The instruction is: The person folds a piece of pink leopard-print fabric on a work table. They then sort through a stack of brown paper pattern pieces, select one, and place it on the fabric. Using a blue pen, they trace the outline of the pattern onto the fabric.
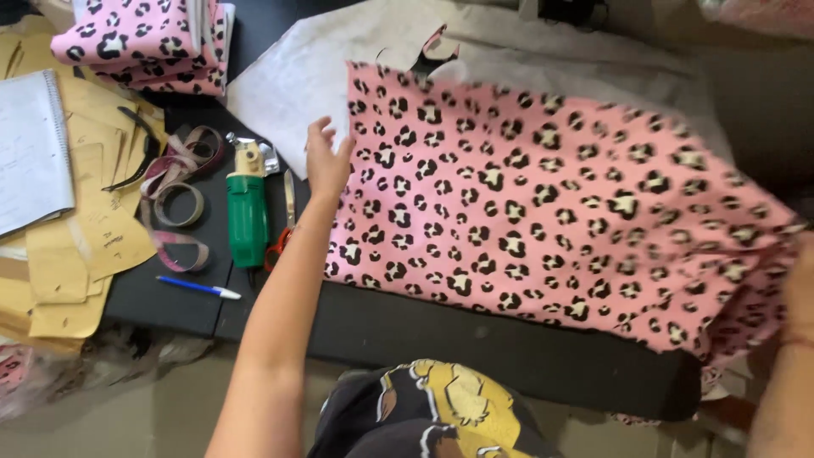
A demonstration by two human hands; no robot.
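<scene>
A large piece of pink leopard-print fabric [543, 212] lies spread over a black table [441, 335]. My left hand [326, 161] rests at the fabric's left edge, fingers touching the cloth. My right hand is mostly out of frame; only my right forearm [788, 356] shows at the right edge, near the fabric's right end, so its grip is hidden. White paper [314, 68] lies under the fabric's far side.
Left of my left hand lie orange-handled scissors [284, 225], a green electric cutter [247, 208], a coiled measuring tape [178, 191] and a blue pen [199, 287]. Tan paper patterns [76, 246], a spiral notebook [30, 153] and a folded stack of matching fabric [144, 42] sit further left.
</scene>
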